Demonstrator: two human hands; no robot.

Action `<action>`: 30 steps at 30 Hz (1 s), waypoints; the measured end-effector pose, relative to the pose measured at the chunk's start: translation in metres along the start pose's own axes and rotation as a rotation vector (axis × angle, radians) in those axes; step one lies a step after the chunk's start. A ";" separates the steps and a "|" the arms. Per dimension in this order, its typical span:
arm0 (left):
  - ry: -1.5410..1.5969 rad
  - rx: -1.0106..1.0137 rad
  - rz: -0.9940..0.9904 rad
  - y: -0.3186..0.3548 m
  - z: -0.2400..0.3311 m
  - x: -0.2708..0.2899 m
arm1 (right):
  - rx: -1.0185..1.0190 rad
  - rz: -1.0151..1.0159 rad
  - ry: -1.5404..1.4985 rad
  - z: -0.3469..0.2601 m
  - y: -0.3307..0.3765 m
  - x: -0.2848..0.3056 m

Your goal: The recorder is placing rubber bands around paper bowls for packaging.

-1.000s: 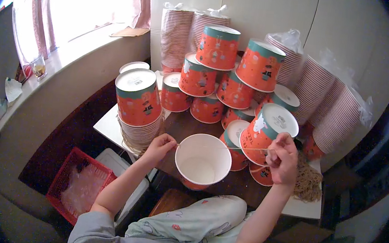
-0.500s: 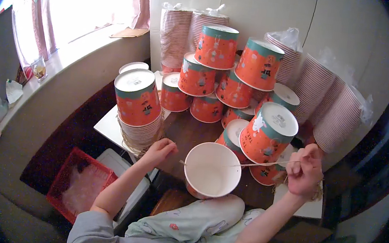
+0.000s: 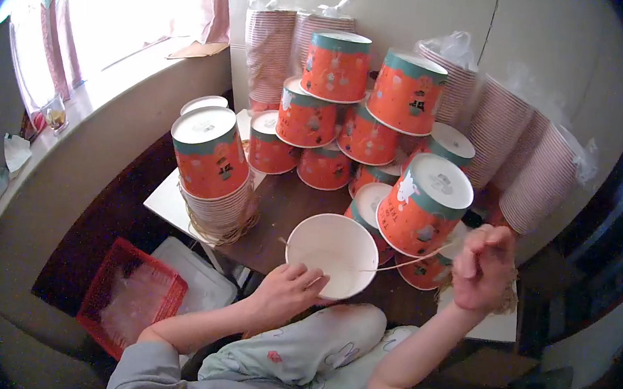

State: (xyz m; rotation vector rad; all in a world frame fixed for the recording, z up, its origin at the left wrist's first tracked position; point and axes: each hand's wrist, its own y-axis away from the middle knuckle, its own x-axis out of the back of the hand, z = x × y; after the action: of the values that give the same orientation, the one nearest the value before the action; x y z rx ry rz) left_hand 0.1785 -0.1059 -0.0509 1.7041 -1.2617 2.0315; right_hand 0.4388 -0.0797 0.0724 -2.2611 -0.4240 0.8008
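A white-lined paper bucket (image 3: 333, 244) stands with its mouth up in front of my knees. My left hand (image 3: 290, 292) is closed on its near-left rim, fingertips bent over the edge. From a hole in the bucket's right side a thin pale cord (image 3: 414, 264) curves up to my raised right hand (image 3: 483, 269). The right fingers are curled and slightly blurred, with the cord meeting them; its far end is hidden. A short cord end (image 3: 283, 245) sticks out at the bucket's left. Just behind, an upside-down orange and green bucket (image 3: 425, 210) rests on others.
Orange buckets (image 3: 338, 68) are piled upside down across the brown table (image 3: 267, 220). At left stands a nested bucket stack (image 3: 213, 157) with cords around it. Bagged bucket stacks (image 3: 268, 53) line the wall. A red basket (image 3: 101, 279) sits low at left.
My left hand has moved right and down, from beside the bucket onto its near rim. The cord at the right, straight before, now curves. The view has shifted slightly.
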 end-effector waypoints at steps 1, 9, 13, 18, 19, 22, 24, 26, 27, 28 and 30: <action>0.006 -0.011 0.002 -0.003 -0.005 -0.002 | 0.039 -0.031 0.171 0.005 -0.002 -0.001; 0.164 0.015 -0.115 -0.006 -0.103 0.024 | -0.538 -0.013 0.204 0.055 -0.011 -0.030; 0.356 0.094 -0.104 -0.002 -0.139 0.010 | -0.635 -0.105 0.075 0.094 -0.012 -0.046; 0.555 0.073 0.012 -0.012 -0.152 -0.034 | -0.773 -0.147 -0.087 0.136 -0.002 -0.048; 0.562 0.070 0.016 -0.020 -0.144 -0.032 | -0.734 -0.125 -0.141 0.138 0.000 -0.043; 0.529 0.389 0.222 -0.030 -0.121 -0.006 | -0.729 -0.072 -0.200 0.143 -0.003 -0.042; 0.676 0.433 0.235 -0.030 -0.105 0.005 | -0.755 -0.020 -0.189 0.141 -0.004 -0.043; 0.951 0.510 0.243 -0.028 -0.090 0.010 | -0.730 -0.014 -0.196 0.141 -0.005 -0.044; 1.125 0.605 0.122 -0.029 -0.084 0.016 | -0.721 -0.022 -0.183 0.141 -0.005 -0.043; 1.298 0.695 -0.007 -0.031 -0.077 0.024 | -0.724 -0.020 -0.183 0.141 -0.004 -0.043; 1.417 0.712 -0.046 -0.035 -0.069 0.024 | -0.717 -0.007 -0.161 0.141 -0.001 -0.042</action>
State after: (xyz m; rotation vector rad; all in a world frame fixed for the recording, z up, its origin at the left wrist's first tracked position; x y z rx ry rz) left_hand 0.1442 -0.0439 -0.0109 0.0237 -0.0075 2.7928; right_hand 0.3157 -0.0292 0.0107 -2.8466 -0.9110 0.9328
